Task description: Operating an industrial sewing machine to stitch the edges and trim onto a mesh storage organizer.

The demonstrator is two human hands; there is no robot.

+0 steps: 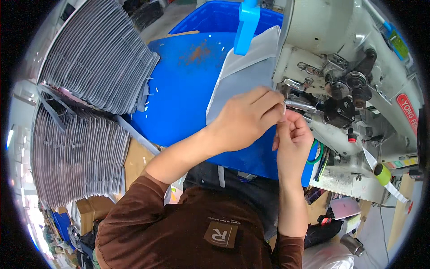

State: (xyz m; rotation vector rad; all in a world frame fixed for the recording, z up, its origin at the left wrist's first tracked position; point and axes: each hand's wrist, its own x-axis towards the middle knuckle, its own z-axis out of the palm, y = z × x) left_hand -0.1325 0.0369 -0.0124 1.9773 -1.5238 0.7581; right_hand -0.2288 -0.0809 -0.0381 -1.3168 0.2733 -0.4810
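Observation:
My left hand reaches across to the front of the sewing machine, its fingers curled and pressed together. Close against its fingertips is my right hand, with thumb and index finger pinched. A tiny pale bit shows between the two hands, too small to name. Both hands are just beside the machine's metal presser parts. A grey fabric panel with a pale border lies on the blue table, partly behind my left hand and the machine.
Tall stacks of grey panels and more panels stand on the left. A blue bin sits beyond the table. A light-blue bracket hangs over the fabric. Green-handled scissors lie right of my right hand.

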